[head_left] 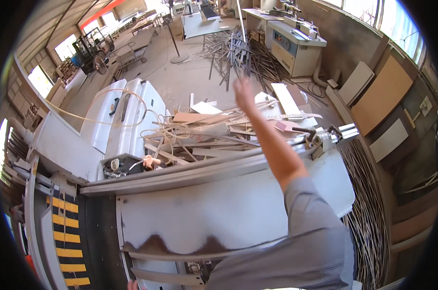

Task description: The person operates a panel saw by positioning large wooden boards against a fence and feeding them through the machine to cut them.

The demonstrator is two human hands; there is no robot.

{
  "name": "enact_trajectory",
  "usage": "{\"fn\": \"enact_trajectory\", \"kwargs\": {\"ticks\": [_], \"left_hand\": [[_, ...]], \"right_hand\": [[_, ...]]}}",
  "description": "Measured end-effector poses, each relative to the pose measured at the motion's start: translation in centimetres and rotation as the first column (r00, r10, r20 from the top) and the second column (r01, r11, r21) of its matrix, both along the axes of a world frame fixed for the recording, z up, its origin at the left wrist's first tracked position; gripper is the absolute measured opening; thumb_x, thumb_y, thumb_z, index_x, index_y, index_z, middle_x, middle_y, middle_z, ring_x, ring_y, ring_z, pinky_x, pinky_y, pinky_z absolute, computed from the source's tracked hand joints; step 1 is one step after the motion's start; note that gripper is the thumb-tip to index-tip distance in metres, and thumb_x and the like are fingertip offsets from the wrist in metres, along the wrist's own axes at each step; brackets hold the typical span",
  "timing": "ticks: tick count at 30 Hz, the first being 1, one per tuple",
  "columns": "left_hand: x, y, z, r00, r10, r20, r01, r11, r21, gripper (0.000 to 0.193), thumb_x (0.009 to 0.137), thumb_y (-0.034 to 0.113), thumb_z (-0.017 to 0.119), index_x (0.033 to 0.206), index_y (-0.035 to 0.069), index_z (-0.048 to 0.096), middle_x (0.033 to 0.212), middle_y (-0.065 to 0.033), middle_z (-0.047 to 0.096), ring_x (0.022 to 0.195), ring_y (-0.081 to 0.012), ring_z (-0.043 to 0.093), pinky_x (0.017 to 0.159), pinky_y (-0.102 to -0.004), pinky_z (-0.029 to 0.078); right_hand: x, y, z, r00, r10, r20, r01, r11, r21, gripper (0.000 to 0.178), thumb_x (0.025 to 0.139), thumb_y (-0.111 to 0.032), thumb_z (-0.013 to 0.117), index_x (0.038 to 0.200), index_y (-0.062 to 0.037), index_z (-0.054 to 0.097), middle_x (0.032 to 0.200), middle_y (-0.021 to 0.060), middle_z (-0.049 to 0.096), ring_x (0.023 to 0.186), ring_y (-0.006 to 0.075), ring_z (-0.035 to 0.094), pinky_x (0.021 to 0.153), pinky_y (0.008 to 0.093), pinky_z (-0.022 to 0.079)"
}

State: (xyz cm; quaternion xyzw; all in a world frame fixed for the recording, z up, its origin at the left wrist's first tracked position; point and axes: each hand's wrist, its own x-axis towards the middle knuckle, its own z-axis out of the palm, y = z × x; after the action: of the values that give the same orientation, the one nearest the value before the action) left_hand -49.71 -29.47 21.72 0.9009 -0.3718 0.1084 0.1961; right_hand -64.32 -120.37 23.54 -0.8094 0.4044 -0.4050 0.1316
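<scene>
My right arm, in a grey sleeve, stretches forward over the machine's long rail [204,175]. At its end, my right hand [243,93] is raised above a heap of board offcuts [204,129]. The hand is smeared by motion; its fingers and anything in them are unclear. Only a bit of my left hand [132,285] shows at the bottom edge, next to a curved metal strip [168,276] on the near side of the machine; its grip is hidden. Between me and the rail lies the machine's pale metal table [204,205].
Yellow-black striping [66,237] runs along the left. A looped cream hose [158,126] trails across a white machine housing [120,116]. Thin strips [366,217] pile up at the right; more strips [233,50] lie ahead. A forklift [89,50] stands far left, boards [383,94] lean right.
</scene>
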Motion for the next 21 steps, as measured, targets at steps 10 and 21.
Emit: {"fn": "enact_trajectory", "kwargs": {"ticks": [10, 21], "left_hand": [[6.4, -10.4, -14.6, 0.954, -0.123, -0.275, 0.119, 0.992, -0.032, 0.039, 0.089, 0.021, 0.081, 0.127, 0.012, 0.074, 0.138, -0.0201, 0.065, 0.126, -0.0349, 0.064, 0.111, -0.0450, 0.048], [7.0, -17.4, -19.9, 0.976, 0.125, -0.177, -0.136, 0.989, -0.054, 0.045, 0.095, 0.018, 0.066, 0.137, 0.001, 0.060, 0.155, -0.0215, 0.049, 0.143, -0.0476, 0.041, 0.121, -0.0587, 0.032]], "right_hand": [[1.7, 20.6, -10.2, 0.830, 0.194, -0.522, -0.084, 0.970, 0.227, 0.053, 0.109, -0.048, 0.045, 0.125, -0.0032, 0.069, 0.137, 0.0192, 0.063, 0.135, 0.0334, 0.056, 0.117, 0.0506, 0.037], [3.8, 20.5, -7.9, 0.799, 0.329, -0.503, -0.106, 0.901, 0.421, 0.049, 0.106, -0.048, 0.048, 0.109, -0.0074, 0.076, 0.108, 0.0196, 0.075, 0.104, 0.0396, 0.070, 0.094, 0.0505, 0.054]]}}
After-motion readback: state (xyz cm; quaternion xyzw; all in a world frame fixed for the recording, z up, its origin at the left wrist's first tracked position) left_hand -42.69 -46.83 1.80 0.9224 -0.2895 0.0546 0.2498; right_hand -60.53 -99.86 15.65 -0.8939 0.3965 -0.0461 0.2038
